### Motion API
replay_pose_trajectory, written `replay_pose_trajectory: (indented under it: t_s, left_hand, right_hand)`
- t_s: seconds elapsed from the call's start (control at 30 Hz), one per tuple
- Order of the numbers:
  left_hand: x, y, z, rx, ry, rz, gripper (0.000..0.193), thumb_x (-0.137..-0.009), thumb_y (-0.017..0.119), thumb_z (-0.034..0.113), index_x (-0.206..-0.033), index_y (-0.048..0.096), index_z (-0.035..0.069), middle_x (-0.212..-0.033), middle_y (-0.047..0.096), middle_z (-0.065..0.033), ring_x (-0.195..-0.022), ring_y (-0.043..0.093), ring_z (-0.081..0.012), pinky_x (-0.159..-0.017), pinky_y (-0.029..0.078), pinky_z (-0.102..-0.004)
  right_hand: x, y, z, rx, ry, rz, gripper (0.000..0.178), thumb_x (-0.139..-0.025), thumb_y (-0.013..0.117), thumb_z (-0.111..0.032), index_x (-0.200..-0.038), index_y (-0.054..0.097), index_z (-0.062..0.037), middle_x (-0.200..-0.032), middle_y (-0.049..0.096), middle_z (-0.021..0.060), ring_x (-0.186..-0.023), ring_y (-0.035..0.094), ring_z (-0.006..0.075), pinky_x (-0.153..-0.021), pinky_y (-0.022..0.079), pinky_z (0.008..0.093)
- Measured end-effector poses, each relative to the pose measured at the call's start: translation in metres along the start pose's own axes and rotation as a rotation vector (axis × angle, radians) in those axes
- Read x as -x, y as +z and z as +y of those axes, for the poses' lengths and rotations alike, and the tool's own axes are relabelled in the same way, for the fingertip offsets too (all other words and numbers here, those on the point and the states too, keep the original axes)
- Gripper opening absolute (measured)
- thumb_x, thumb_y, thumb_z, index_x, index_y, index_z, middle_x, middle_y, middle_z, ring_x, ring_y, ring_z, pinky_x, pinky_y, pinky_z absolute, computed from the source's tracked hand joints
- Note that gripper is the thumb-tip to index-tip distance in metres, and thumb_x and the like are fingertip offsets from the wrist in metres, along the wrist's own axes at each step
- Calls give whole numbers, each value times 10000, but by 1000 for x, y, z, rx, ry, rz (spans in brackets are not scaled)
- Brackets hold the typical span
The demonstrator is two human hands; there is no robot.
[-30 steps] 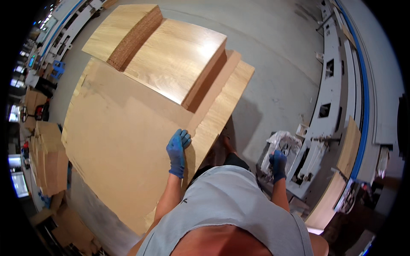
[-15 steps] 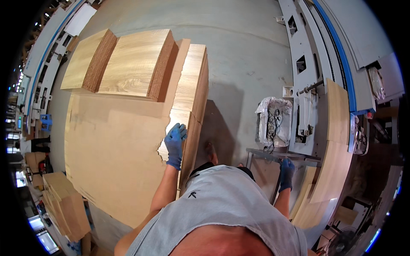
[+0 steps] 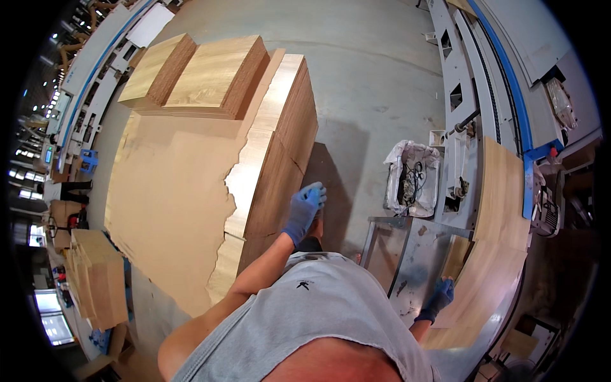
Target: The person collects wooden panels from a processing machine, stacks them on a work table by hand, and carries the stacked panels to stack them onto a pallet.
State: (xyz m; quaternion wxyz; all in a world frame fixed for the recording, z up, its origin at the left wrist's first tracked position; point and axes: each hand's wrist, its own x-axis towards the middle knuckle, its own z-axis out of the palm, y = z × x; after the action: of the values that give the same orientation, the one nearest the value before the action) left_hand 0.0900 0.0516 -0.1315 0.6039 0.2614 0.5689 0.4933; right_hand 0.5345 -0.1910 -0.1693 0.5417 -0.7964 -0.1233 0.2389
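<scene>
My left hand, in a blue glove, is raised over the floor beside the right side of a tall stack of wood-grain boards. Its fingers are curled in, and nothing shows in them. My right hand, also in a blue glove, is low on the right, at the near end of a narrow wood-grain board. Its fingers are partly hidden, so whether they grip that board is unclear. Longer wood-grain panels lie along the machine, just right of this hand.
Torn brown cardboard covers most of the stack, with two thick board bundles on its far end. A lined bin with cables stands by the machine on the right. A metal frame stands near my legs. More boards lie at left.
My view has shifted to the right. My left hand has come off the stack's edge and over the floor. My right hand has moved down and nearer, to the narrow board.
</scene>
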Motion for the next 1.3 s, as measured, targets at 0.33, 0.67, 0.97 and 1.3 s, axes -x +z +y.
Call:
replay_pose_trajectory:
  t_s: [0.33, 0.67, 0.97, 1.3]
  left_hand:
    - [-23, -68, 24, 197, 208, 172, 251, -954, 590, 126, -1179, 642, 26, -932, 650, -34, -744, 623, -116, -602, 507, -250]
    - [-122, -206, 105, 175, 376, 599, 416, -950, 598, 186, -1315, 550, -8, -1111, 668, -121, -842, 660, -184, -672, 543, -296]
    - [-186, -243, 155, 296, 414, 751, 567, -996, 554, 237, -1469, 377, -21, -1412, 501, -143, -1150, 574, -253, -929, 494, -363]
    - [-237, -225, 183, 420, 415, 896, 582, -1036, 449, 331, -1485, 331, -21, -1497, 396, -162, -1289, 481, -282, -1058, 421, -399]
  right_hand:
    - [-9, 34, 28, -240, -47, -127, 329, -978, 532, -138, -1217, 611, 73, -1051, 686, 116, -903, 637, 164, -825, 498, 267]
    - [13, 229, -42, -203, 226, -562, 450, -971, 590, -283, -1291, 546, 30, -1095, 673, 156, -953, 687, 270, -844, 565, 370]
    - [17, 509, -240, -197, 1, -1065, 501, -996, 568, -356, -1305, 537, 36, -1184, 641, 183, -1083, 654, 309, -965, 532, 411]
    - [56, 970, -388, -172, -269, -1738, 347, -998, 577, -286, -1207, 606, -10, -1084, 635, 33, -997, 626, 134, -905, 501, 276]
